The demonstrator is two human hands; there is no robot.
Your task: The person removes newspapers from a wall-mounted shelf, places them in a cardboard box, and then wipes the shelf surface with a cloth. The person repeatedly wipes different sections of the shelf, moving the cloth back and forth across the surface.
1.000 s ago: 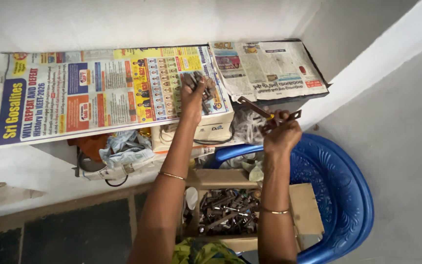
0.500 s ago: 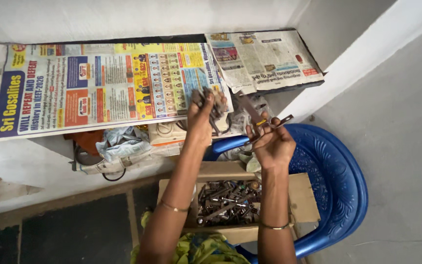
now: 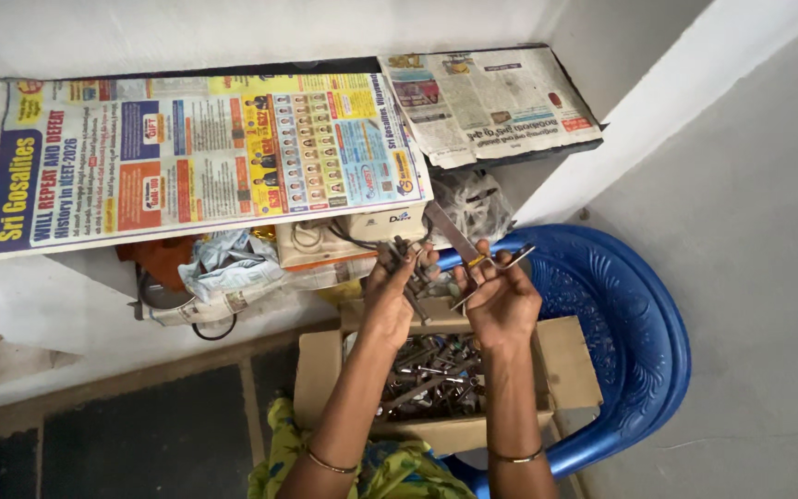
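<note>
Metal tools fill the cardboard box (image 3: 556, 370) on the blue chair (image 3: 639, 342). Head cam: left hand (image 3: 392, 291) shut tight round a bunch of metal bits (image 3: 405, 263); right hand (image 3: 502, 300) clamped on thin metal sticks (image 3: 491, 273), both just above box.

The left hand (image 3: 397, 288) closes around a small bunch of dark metal parts (image 3: 405, 259), their ends sticking up past the fingers. The right hand (image 3: 501, 300) grips a pair of thin metal strips (image 3: 473, 254) that cross each other, one slanting up to the left, the other up to the right. Both are held in the air above the far edge of an open cardboard box (image 3: 565, 360) filled with similar metal pieces.
</note>
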